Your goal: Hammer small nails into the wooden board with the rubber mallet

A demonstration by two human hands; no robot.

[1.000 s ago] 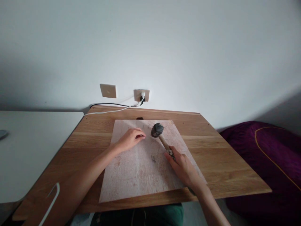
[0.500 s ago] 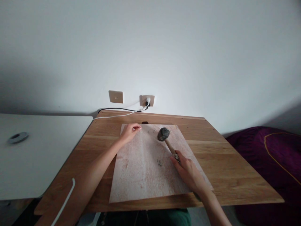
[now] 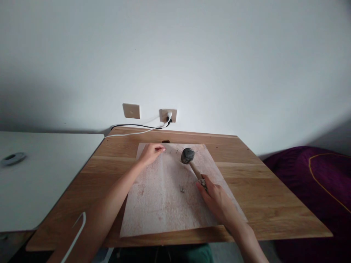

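Observation:
My right hand [image 3: 215, 195] is wrapped round the handle of a mallet [image 3: 188, 156] with a dark head. The head hangs above the board, right of my left hand. At the back left of the pale, reddish-streaked board [image 3: 156, 204], my left hand [image 3: 151, 152] pinches a small thin nail, mostly hidden by the fingertips. To the right of those fingertips, a few thin nails [image 3: 177, 151] stand upright in a row. Several loose nails [image 3: 181, 189] lie together near the board's middle, left of my right hand.
The board rests on a wooden table [image 3: 263, 197]. A white table [image 3: 49, 182] with a grey ring-shaped opening [image 3: 13, 159] adjoins on the left. Cables [image 3: 134, 134] run along the back to a wall socket [image 3: 168, 115]. A purple beanbag-like cushion [image 3: 296, 171] stands at the right.
The view has shifted slightly, so the table and board sit a little further left. Both hands keep nearly the same places; the mallet head stays raised near the nails.

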